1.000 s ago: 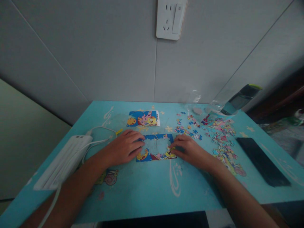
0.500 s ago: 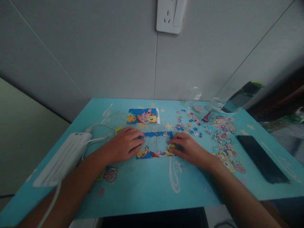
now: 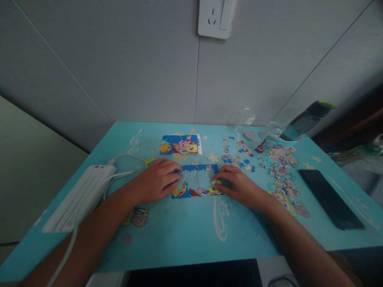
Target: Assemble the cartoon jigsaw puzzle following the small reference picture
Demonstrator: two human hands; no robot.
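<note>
A partly joined jigsaw puzzle (image 3: 196, 193) lies flat on the table, its blue and yellow cartoon border surrounding a bare middle. My left hand (image 3: 161, 179) rests over its left side, with thumb and fingers apart and the fingertips on the border pieces. Across from it, my right hand (image 3: 235, 184) touches the right side, fingers bent and the thumb spread from them. Both hands hide parts of the side borders. Just beyond the puzzle lies a picture card (image 3: 181, 144) with matching cartoon figures.
Loose puzzle pieces (image 3: 281, 171) are scattered to the right, near a clear plastic container (image 3: 273, 129). A black phone-like slab (image 3: 330, 199) lies at the far right. A white power bank (image 3: 79, 197) with cables sits left, one cable crossing my left forearm. A socket (image 3: 214, 20) is on the wall.
The view has tilted very slightly downward. Both hands keep their places at the puzzle's sides, with no clear movement of the pieces.
</note>
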